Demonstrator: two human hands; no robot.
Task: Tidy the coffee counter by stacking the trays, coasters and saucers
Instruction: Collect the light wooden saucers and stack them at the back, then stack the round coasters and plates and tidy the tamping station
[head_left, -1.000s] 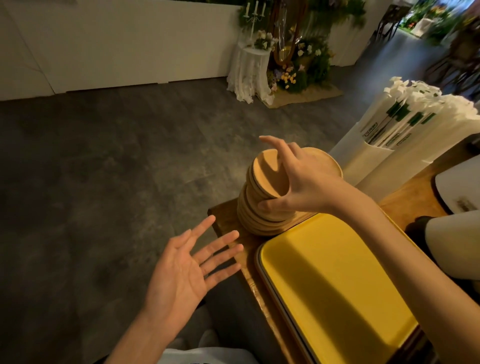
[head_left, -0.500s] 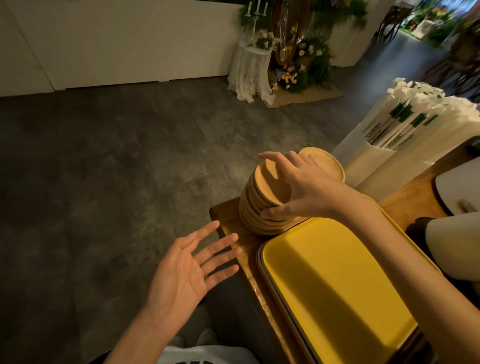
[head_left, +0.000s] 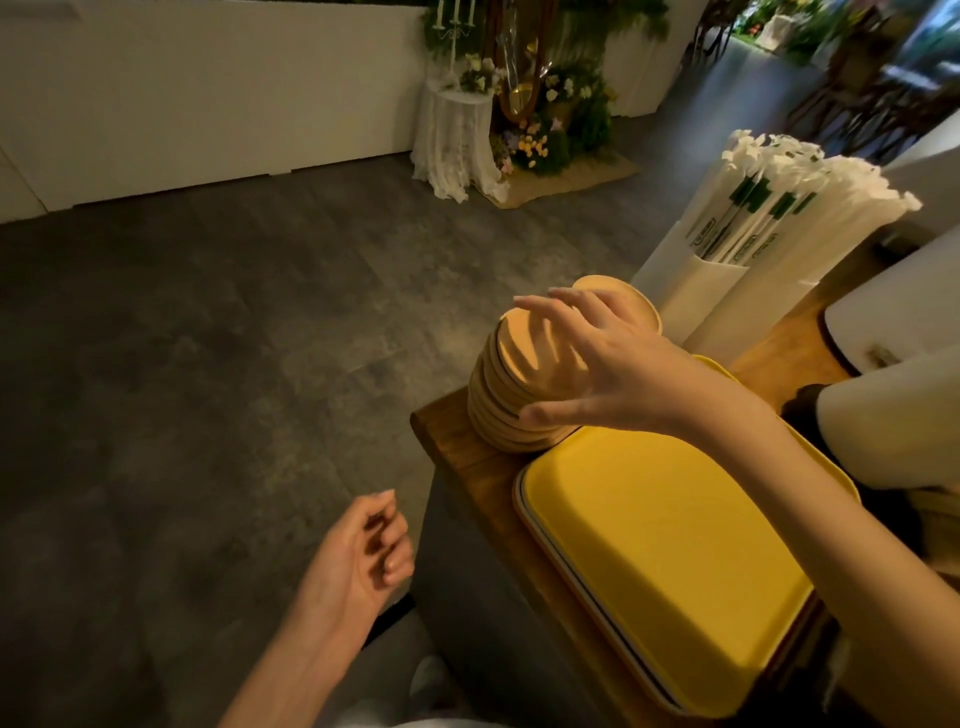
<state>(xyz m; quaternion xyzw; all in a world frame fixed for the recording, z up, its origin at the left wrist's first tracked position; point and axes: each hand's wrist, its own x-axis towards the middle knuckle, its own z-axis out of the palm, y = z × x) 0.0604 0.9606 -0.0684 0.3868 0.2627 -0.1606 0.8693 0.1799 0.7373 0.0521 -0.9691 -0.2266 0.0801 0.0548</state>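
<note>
- Two tall white holders (head_left: 691, 291) stand at the far right of the wooden counter (head_left: 452, 441), side by side, both packed with paper-wrapped straws (head_left: 779, 192) that lean right and stick out well above the rims.
- One stack of wooden saucers (head_left: 493, 415) stands on the far left corner of the counter. Roughly eight rims show down its side; the exact count cannot be told. The top saucer (head_left: 524, 343) lies tilted, and one more wooden disc (head_left: 623, 301) shows behind the fingers, towards the holders.
- One yellow tray (head_left: 665, 561) lies on top of a tray pile, just near of the saucers and almost touching them. At least two further rims show under its left side.
- The right hand (head_left: 623, 379) hovers over the stack with fingers spread and nearly straight above the tilted saucer. Its thumb tip lies against the stack's near side, and it grips nothing.
- The left hand (head_left: 358, 556) hangs off the counter, near and left, with fingers loosely curled round nothing.
- The stack sits close to the counter's left edge, and the tray's left rim runs along that edge. Left of it lies open grey floor (head_left: 234, 364).
</note>
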